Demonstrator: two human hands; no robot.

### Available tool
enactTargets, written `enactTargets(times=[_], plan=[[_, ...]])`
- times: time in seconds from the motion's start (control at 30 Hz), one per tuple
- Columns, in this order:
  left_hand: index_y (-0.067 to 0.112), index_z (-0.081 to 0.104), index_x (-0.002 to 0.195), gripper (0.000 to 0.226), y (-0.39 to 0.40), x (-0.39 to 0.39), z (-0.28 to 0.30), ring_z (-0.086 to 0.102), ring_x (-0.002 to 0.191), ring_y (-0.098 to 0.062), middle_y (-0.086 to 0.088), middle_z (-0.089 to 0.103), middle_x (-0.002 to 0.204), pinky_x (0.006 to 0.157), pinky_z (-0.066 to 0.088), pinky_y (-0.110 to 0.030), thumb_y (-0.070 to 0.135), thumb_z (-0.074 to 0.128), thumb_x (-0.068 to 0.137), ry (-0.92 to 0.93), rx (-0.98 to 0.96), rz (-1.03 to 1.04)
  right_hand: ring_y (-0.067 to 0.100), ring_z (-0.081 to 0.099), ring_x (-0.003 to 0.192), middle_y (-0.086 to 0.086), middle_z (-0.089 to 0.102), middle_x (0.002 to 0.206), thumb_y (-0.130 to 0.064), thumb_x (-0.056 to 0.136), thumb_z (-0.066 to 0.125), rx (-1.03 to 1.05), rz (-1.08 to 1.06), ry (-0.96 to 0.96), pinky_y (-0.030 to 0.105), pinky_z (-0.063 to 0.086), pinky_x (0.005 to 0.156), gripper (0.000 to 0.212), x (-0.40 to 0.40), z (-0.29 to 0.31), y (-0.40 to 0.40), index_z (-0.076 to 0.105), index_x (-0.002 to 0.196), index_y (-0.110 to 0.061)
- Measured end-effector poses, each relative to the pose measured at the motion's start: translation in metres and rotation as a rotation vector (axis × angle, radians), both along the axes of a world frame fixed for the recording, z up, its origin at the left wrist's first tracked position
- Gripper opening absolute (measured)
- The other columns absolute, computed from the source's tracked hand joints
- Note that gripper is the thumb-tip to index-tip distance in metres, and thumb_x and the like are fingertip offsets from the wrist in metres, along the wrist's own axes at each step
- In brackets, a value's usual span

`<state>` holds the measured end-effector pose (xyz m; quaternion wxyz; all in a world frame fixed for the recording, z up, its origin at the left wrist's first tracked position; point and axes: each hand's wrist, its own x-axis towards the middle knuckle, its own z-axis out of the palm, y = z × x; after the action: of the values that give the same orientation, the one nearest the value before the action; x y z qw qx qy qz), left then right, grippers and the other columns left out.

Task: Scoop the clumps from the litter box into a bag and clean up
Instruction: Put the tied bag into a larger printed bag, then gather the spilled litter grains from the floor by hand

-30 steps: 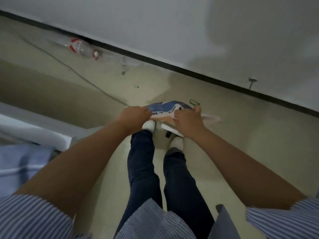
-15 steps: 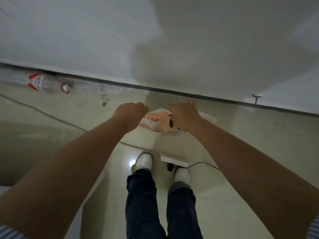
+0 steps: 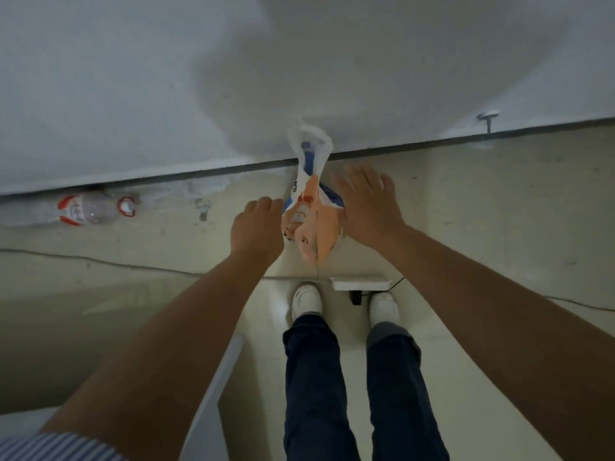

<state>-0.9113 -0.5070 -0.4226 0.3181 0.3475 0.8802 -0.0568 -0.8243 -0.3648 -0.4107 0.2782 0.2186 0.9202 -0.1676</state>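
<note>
Pale floor meets a white wall ahead; the left hand (image 3: 258, 224) is clenched on an orange, blue and white plastic bag (image 3: 309, 211), probably twisting it closed, while the right hand (image 3: 367, 204) spreads open alongside.

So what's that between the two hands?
In the head view, a crumpled orange, blue and white plastic bag sits between the left hand and the right hand.

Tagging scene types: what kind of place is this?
Probably an indoor room edge at floor level: pale glossy floor, white wall with dark baseboard, a clear plastic bottle lying against it.
</note>
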Motion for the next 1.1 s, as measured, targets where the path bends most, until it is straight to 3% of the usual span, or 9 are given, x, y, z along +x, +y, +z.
enactTargets(times=[0.13, 0.23, 0.33, 0.5, 0.73, 0.97, 1.1], plan=[[0.011, 0.038, 0.135, 0.042, -0.004, 0.015, 0.013, 0.043, 0.121, -0.024, -0.007, 0.046, 0.133, 0.095, 0.04, -0.032, 0.009, 0.042, 0.094, -0.006, -0.033, -0.033, 0.025, 0.003, 0.144, 0.007, 0.011, 0.154, -0.019, 0.094, 0.042, -0.083, -0.081, -0.066, 0.045, 0.009, 0.116, 0.056, 0.044, 0.01, -0.015, 0.019, 0.144, -0.015], [0.016, 0.033, 0.142, 0.045, -0.008, 0.025, 0.035, 0.028, 0.137, -0.025, -0.006, 0.033, 0.148, 0.11, 0.027, -0.034, 0.014, 0.036, 0.098, 0.001, -0.065, -0.204, 0.023, -0.005, 0.145, 0.004, 0.001, 0.157, -0.024, 0.097, 0.036, -0.084, -0.161, -0.125, 0.047, -0.002, 0.116, 0.057, 0.082, 0.03, -0.023, 0.01, 0.148, -0.019], [0.019, 0.033, 0.144, 0.043, 0.004, 0.044, 0.071, 0.008, 0.145, -0.025, -0.005, 0.016, 0.156, 0.117, 0.008, -0.035, 0.021, 0.032, 0.1, 0.014, -0.021, -0.4, 0.024, -0.01, 0.145, 0.005, -0.006, 0.158, -0.035, 0.098, 0.032, -0.028, -0.378, -0.085, 0.049, -0.006, 0.115, 0.058, 0.114, 0.066, -0.026, 0.008, 0.148, -0.021], [0.02, 0.027, 0.146, 0.045, 0.058, 0.116, 0.139, 0.007, 0.145, -0.025, -0.004, 0.017, 0.156, 0.117, 0.006, -0.037, 0.027, 0.028, 0.101, 0.013, 0.1, -0.622, 0.023, -0.009, 0.145, 0.005, -0.005, 0.158, -0.038, 0.098, 0.03, -0.005, -0.749, 0.04, 0.046, -0.007, 0.116, 0.058, 0.181, 0.136, -0.027, 0.007, 0.148, -0.021], [0.026, 0.014, 0.149, 0.048, 0.103, 0.316, 0.203, -0.001, 0.145, -0.025, -0.001, 0.005, 0.158, 0.117, 0.002, -0.041, 0.033, 0.022, 0.102, -0.003, 0.079, -1.061, 0.019, -0.006, 0.146, 0.003, -0.002, 0.158, -0.036, 0.099, 0.025, 0.02, -1.215, 0.008, 0.041, -0.002, 0.118, 0.055, 0.378, 0.185, -0.06, 0.007, 0.148, -0.019], [0.024, 0.009, 0.15, 0.049, 0.058, 0.575, 0.244, -0.003, 0.146, -0.023, -0.003, 0.0, 0.158, 0.117, 0.002, -0.043, 0.034, 0.019, 0.102, 0.021, 0.014, -1.521, 0.021, 0.004, 0.146, 0.004, 0.013, 0.157, -0.035, 0.099, 0.028, 0.024, -1.631, 0.001, 0.039, 0.006, 0.118, 0.053, 0.617, 0.223, -0.155, 0.016, 0.147, -0.018], [0.023, 0.011, 0.149, 0.049, 0.033, 0.717, 0.272, -0.001, 0.146, -0.023, -0.003, 0.003, 0.158, 0.116, 0.003, -0.044, 0.034, 0.02, 0.102, 0.033, 0.078, -1.713, 0.02, 0.004, 0.146, 0.004, 0.014, 0.157, -0.04, 0.098, 0.029, 0.072, -1.875, -0.002, 0.039, 0.006, 0.118, 0.055, 0.739, 0.253, -0.214, 0.017, 0.147, -0.018]])
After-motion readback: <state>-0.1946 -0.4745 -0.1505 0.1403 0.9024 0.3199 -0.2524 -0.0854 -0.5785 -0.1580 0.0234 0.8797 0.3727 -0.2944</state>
